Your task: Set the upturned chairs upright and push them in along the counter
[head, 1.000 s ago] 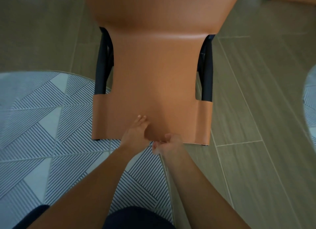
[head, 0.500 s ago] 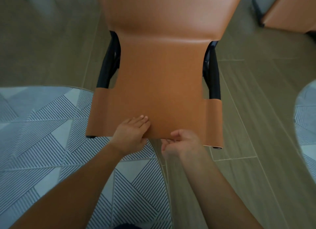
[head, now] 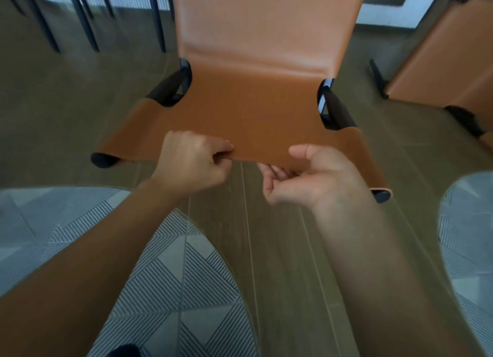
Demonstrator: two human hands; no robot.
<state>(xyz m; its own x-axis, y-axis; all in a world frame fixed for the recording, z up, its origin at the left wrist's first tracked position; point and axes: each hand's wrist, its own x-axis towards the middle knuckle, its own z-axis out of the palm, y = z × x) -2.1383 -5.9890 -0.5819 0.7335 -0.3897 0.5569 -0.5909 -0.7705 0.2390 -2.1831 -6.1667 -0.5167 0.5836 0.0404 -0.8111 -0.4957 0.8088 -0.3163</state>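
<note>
The wooden floor [head: 266, 250] carried all items; a striped rug [head: 170, 271] covered its near left corner and a second rug [head: 469, 236] its right edge. The tan leather chair [head: 256, 89] occupied the centre of the floor, its leather edge raised toward the person and its black frame [head: 333, 111] showing at both sides. A second tan chair [head: 442, 71] sat toward the far right corner, and dark legs of other furniture [head: 82, 17] stood at the far left. The left hand [head: 192, 162] was closed, pinching the near leather edge between thumb and fingers. The right hand [head: 312, 178] was half open, thumb on top of the edge and fingers curled beneath it, so its hold appeared looser. The chair was judged to be partway through being righted. A thin pinch on flexible leather could slip under the chair's weight, dropping the frame onto the floor; uneven grip between hands could twist the chair toward the second chair.
</note>
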